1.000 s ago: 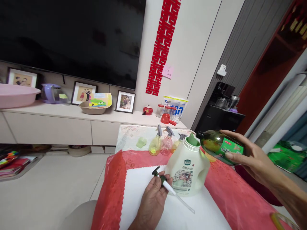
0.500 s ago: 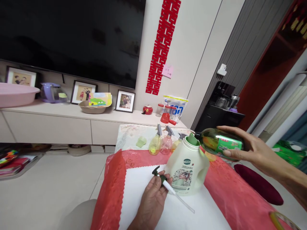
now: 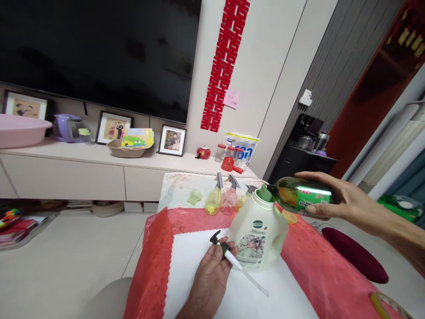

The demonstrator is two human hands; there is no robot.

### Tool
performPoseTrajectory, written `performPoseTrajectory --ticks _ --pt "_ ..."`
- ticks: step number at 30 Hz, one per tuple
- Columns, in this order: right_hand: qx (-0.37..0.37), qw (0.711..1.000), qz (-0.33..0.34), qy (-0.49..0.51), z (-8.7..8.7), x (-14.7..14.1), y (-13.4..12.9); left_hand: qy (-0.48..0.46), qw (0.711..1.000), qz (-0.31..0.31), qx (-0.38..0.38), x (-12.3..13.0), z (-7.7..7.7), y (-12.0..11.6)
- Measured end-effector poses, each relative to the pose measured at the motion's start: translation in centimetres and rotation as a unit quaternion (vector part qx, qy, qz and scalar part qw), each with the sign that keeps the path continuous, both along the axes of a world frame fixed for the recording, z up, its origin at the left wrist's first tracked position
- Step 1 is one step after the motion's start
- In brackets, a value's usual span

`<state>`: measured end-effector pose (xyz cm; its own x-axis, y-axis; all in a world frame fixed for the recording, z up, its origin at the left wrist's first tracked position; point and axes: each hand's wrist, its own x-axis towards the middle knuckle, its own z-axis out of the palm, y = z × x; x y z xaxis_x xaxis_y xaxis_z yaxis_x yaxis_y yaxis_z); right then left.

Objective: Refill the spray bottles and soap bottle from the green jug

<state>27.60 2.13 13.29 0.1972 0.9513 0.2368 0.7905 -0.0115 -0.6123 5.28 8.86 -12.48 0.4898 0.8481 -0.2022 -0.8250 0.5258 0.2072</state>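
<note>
My left hand (image 3: 214, 266) is closed around a pump dispenser head (image 3: 225, 249), dark green with a white stem and a clear tube pointing down to the right. Just behind it a pale green detergent jug (image 3: 255, 235) stands upright on a white sheet (image 3: 189, 266). Its cap is off, and a green spout or funnel (image 3: 264, 193) sits in its mouth. From the right, my right hand (image 3: 328, 195) grips a dark green bottle (image 3: 299, 197) with a green label. The bottle lies almost level, its neck at the green spout. Whether liquid flows out is hidden.
Several spray bottles (image 3: 229, 197) stand behind the jug, with a light green piece (image 3: 194, 196) to their left. A red tablecloth (image 3: 156, 252) covers the table. Yellow tape (image 3: 380, 305) lies front right; a maroon stool (image 3: 353, 257) stands beyond. A cabinet (image 3: 66, 170) runs along the wall.
Little differs. The bottle in my right hand has shifted slightly left and up, its neck still at the jug's mouth. My left hand keeps the pump head in the same place.
</note>
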Motion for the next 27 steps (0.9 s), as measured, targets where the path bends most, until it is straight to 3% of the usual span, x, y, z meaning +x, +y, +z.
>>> performPoseTrajectory --ticks 14,27 --pt "-0.090 0.995 0.035 -0.022 1.4 1.2 0.7 -0.005 1.000 0.001 0.006 0.0 0.0 -0.1" --pt "-0.090 0.994 0.061 -0.001 2.9 -0.8 1.0 -0.018 1.000 -0.001 0.010 0.1 0.0 -0.1"
